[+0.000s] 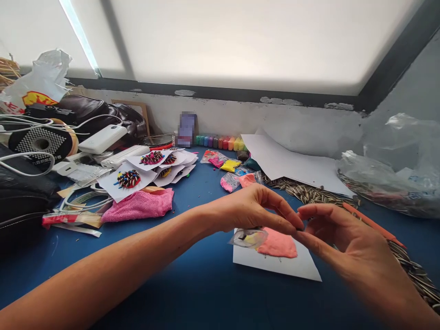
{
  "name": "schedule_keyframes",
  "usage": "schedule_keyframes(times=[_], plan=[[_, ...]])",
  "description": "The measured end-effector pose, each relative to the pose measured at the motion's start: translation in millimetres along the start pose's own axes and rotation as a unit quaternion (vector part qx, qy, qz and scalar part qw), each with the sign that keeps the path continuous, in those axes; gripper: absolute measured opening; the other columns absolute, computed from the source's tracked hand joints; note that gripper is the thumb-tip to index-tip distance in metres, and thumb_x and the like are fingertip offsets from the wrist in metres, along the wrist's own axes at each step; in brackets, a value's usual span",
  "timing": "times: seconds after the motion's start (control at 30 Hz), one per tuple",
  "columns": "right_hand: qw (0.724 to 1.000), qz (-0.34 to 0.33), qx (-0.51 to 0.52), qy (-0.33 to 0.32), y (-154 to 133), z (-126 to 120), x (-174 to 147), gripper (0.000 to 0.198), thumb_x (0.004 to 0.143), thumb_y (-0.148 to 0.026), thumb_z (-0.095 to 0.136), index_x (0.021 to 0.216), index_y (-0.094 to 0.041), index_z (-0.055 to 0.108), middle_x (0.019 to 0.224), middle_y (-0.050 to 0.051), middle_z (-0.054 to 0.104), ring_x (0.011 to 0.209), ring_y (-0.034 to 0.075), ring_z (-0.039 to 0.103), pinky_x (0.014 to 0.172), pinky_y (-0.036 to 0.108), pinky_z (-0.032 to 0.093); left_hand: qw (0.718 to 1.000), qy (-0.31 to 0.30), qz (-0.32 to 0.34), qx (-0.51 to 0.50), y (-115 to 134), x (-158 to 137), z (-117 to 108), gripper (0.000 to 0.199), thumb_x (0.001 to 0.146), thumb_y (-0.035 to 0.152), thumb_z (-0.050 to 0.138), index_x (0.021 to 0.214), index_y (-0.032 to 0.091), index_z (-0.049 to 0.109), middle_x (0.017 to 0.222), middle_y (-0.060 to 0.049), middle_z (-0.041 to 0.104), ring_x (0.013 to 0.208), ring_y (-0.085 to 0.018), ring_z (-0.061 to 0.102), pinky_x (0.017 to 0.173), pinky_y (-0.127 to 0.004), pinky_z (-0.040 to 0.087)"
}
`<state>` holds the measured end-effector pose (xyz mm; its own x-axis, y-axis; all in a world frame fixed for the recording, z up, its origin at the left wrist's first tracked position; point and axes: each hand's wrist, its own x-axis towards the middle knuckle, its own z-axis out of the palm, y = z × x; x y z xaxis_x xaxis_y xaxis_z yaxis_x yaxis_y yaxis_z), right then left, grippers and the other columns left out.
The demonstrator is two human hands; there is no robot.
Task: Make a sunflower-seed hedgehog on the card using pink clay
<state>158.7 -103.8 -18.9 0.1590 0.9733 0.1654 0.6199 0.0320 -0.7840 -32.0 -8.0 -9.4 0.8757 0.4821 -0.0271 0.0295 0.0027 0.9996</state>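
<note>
Over a white paper sheet (285,270), my left hand (263,208) and my right hand (343,233) meet at the fingertips. Both are closed in a pinch, and whatever lies between them is too small or hidden to make out. Beneath them a flat piece of salmon-pink clay (279,245) is spread on the sheet, with short drawn lines below its edge. A small clear plastic bag (245,238) with something yellow and dark inside lies at the clay's left, partly over the sheet.
Striped sunflower seeds (309,195) lie at the right, near white paper sheets (288,158) and a clear plastic bag (392,183). Clay packets (231,165) lie in the middle. At left are seed-covered clay pictures (129,179), a pink cloth (139,205), a power bank (103,139) and cables.
</note>
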Motion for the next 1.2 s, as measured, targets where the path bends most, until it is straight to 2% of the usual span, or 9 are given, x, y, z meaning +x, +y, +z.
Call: schedule_keyframes(times=[0.13,0.33,0.57,0.63,0.7,0.8,0.87,1.0,1.2], plan=[[0.999,-0.020,-0.029,0.002,-5,1,-1,0.045,0.070,-0.058,0.070,0.097,-0.023,0.065,0.069,0.001,0.070,0.059,0.020,0.067,0.051,0.031,0.053,0.999,-0.001,0.023,-0.043,-5,3,1,0.010,0.077,0.022,0.074,0.085,0.016,0.074,0.084,0.000,0.069,0.082,-0.009,0.060,0.079,-0.022,0.045],[0.994,-0.087,-0.012,0.059,-8,2,-7,0.030,0.075,-0.053,0.070,0.091,-0.027,0.068,0.080,0.001,0.071,0.066,0.018,0.067,0.053,0.028,0.052,0.996,0.037,-0.008,-0.083,-4,3,-2,0.027,0.072,0.026,0.080,0.093,0.016,0.068,0.081,-0.001,0.069,0.075,-0.008,0.062,0.064,-0.020,0.042],[0.986,-0.157,-0.009,0.046,-12,4,-13,0.017,0.083,-0.045,0.066,0.082,-0.030,0.073,0.086,0.003,0.069,0.070,0.018,0.064,0.053,0.028,0.051,0.992,0.019,-0.019,-0.126,-4,5,0,0.026,0.071,0.021,0.080,0.091,0.013,0.065,0.080,-0.002,0.069,0.076,-0.010,0.066,0.072,-0.023,0.048],[0.987,-0.158,-0.012,0.038,-12,3,-11,0.017,0.084,-0.044,0.065,0.081,-0.030,0.073,0.083,0.002,0.069,0.065,0.017,0.062,0.049,0.027,0.049,0.997,0.009,-0.015,-0.070,-3,4,-5,0.026,0.074,0.026,0.078,0.095,0.014,0.067,0.086,-0.004,0.071,0.079,-0.012,0.066,0.074,-0.024,0.048],[0.986,-0.163,-0.021,0.038,-11,2,-9,0.016,0.084,-0.043,0.065,0.081,-0.029,0.072,0.082,0.002,0.069,0.063,0.016,0.061,0.049,0.026,0.049,0.998,0.042,-0.004,0.047,-3,3,-13,0.025,0.076,0.029,0.074,0.096,0.014,0.070,0.091,-0.006,0.071,0.084,-0.013,0.065,0.076,-0.025,0.048],[0.983,-0.172,-0.058,0.022,-7,-1,-8,0.016,0.086,-0.042,0.063,0.082,-0.029,0.071,0.073,0.001,0.066,0.056,0.014,0.056,0.048,0.026,0.047,0.959,0.127,0.012,0.255,-4,3,-25,0.014,0.079,0.022,0.067,0.088,0.012,0.072,0.092,-0.006,0.071,0.088,-0.015,0.063,0.078,-0.025,0.046],[0.979,-0.179,-0.096,-0.004,-2,-3,-10,0.017,0.087,-0.041,0.062,0.083,-0.028,0.070,0.071,0.001,0.064,0.054,0.014,0.055,0.049,0.026,0.046,0.932,0.140,-0.012,0.335,-7,2,-30,0.014,0.079,0.020,0.065,0.088,0.012,0.072,0.094,-0.006,0.071,0.089,-0.016,0.063,0.076,-0.025,0.045],[0.963,-0.227,-0.141,-0.034,11,-5,-26,0.012,0.089,-0.036,0.061,0.085,-0.027,0.068,0.081,0.002,0.065,0.062,0.014,0.061,0.052,0.024,0.048,0.902,0.104,-0.059,0.415,-12,2,-29,0.014,0.076,0.022,0.066,0.086,0.015,0.073,0.093,-0.005,0.071,0.086,-0.018,0.063,0.068,-0.025,0.042],[0.952,-0.231,-0.192,-0.055,19,5,-44,0.011,0.094,-0.028,0.054,0.091,-0.026,0.064,0.086,0.002,0.065,0.072,0.014,0.066,0.062,0.023,0.051,0.888,0.080,-0.086,0.445,-18,4,-24,0.013,0.073,0.026,0.063,0.080,0.016,0.069,0.081,-0.003,0.070,0.073,-0.016,0.060,0.057,-0.024,0.037]])
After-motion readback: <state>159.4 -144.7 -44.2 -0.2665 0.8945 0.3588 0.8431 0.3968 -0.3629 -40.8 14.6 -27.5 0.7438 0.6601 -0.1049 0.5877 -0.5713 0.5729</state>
